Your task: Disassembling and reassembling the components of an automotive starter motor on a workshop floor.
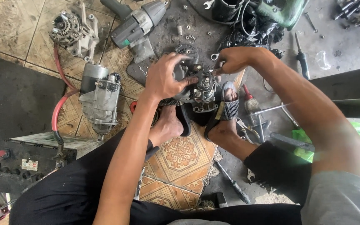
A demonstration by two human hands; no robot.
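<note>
A grey metal alternator-like unit (201,89) stands on the floor between my two sandalled feet. My left hand (165,77) rests on its left side, fingers spread over the housing and gripping it. At the unit's upper right edge, my right hand (234,59) pinches something small; what is between the fingertips is too small to tell. Both forearms reach forward from the bottom of the view.
A starter motor (101,98) lies left, another alternator (69,29) far left, a grey power tool (136,25) above. A red cable (57,112) runs to a black battery (30,160). Screwdrivers (232,183), wrenches and loose nuts are scattered right and top.
</note>
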